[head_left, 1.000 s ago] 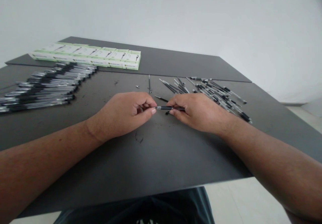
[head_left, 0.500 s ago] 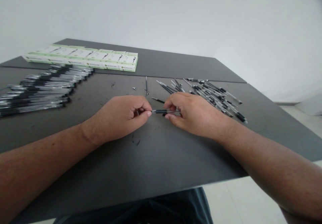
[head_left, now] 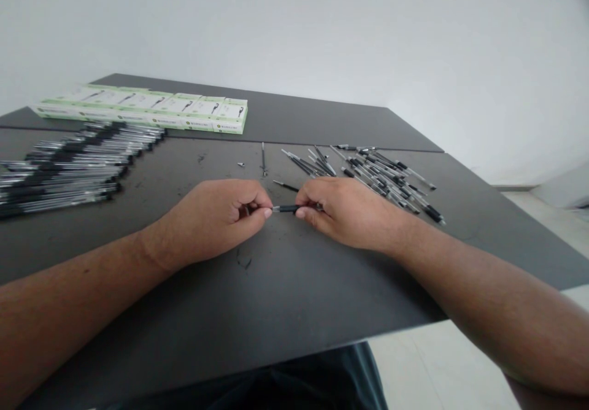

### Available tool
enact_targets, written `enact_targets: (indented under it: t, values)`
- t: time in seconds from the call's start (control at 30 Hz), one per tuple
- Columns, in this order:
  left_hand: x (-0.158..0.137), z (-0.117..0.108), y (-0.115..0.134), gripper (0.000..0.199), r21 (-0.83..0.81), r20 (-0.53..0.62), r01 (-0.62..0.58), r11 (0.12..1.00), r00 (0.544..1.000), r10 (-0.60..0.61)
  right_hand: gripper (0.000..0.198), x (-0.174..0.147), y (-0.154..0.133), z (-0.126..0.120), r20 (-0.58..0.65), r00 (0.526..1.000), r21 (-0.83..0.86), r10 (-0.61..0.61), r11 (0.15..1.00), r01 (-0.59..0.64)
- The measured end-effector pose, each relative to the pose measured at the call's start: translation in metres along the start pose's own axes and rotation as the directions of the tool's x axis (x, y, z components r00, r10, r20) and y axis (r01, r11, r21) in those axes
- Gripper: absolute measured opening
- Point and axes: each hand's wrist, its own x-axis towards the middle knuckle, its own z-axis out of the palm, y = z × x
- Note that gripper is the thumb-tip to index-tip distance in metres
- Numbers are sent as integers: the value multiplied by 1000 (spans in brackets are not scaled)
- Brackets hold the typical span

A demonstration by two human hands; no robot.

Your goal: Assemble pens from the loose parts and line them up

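Observation:
A pen [head_left: 286,209] with a black grip is held level between my two hands, low over the dark table [head_left: 257,312]. The thumb and forefinger of my left hand [head_left: 221,216] pinch its left tip. My right hand [head_left: 352,213] has closed its fingers round the barrel by the black grip, hiding part of it. Just beyond the right fingertips a dark refill [head_left: 285,185] lies on the table. Farther back are a thin upright-lying refill [head_left: 264,158] and a small pen tip piece [head_left: 240,164].
Many finished-looking pens [head_left: 78,164] lie in a row at the left. Green-and-white boxes [head_left: 151,112] line the back left. Loose pen barrels [head_left: 391,180] are heaped at the right, beside several refills [head_left: 310,163]. Dark scraps [head_left: 243,259] lie near the left forearm.
My right fingers have closed in on the black grip, nearer to the left hand. The left hand still pinches the tip. The whole view has shifted slightly.

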Motion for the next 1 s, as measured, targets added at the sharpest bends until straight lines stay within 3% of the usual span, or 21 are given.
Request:
enact_targets:
  t: [0.07,0.27,0.4,0.6,0.73,0.9,1.0]
  values:
    - [0,0,0,23,0,0,-2,1000,1000,2,17,0,0,0,25,1000,6,-15,1000,15]
    - [0,0,-2,22,6,-2,-7,1000,1000,7,6,1,3,1,-25,1000,36,5,999,-4]
    - [0,1,-3,22,5,-3,-20,1000,1000,20,17,1,4,1,24,999,9,-41,999,41]
    - [0,0,-1,22,4,10,-13,1000,1000,13,7,1,4,0,-11,1000,38,-11,999,11]
    - [-1,0,-2,21,1,10,-18,1000,1000,18,19,2,4,-1,35,997,0,-69,998,69]
    - [-1,0,-3,21,-7,-2,-25,1000,1000,25,9,1,4,-1,-9,1000,50,-7,999,7]
    - [-1,0,-2,22,0,6,-17,1000,1000,17,15,1,4,-1,19,998,7,-55,998,55]
